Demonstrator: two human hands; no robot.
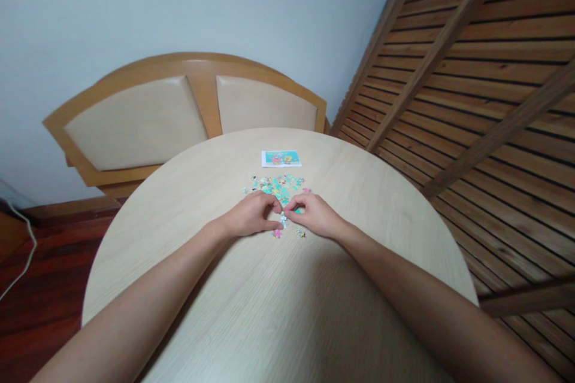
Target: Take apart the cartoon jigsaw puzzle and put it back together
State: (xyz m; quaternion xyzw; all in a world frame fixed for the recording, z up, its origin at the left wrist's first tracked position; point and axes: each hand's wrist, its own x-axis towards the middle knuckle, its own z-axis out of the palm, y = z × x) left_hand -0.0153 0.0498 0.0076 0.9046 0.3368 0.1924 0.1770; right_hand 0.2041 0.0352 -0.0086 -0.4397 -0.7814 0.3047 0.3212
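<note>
Small jigsaw puzzle pieces (276,184) in turquoise, yellow, pink and white lie scattered just beyond my hands. Between my hands is a short strip of puzzle pieces (283,220), pale and partly covered by fingers. My left hand (253,213) curls around its left side, index fingertip at the top and thumb at the lower edge. From the right, my right hand (314,214) pinches at the strip's upper end, thumb and index finger close together. The small piece there is mostly hidden. A pink piece (277,233) lies below my left thumb, and a few multicoloured pieces (300,233) lie below my right hand.
A picture card (282,158) with cartoon figures on turquoise lies behind the pieces on the round wooden table (215,317). Past the table stands a padded wooden headboard (209,96) against the wall. Slatted wood (485,102) leans at the right; a white cable (31,242) hangs at left.
</note>
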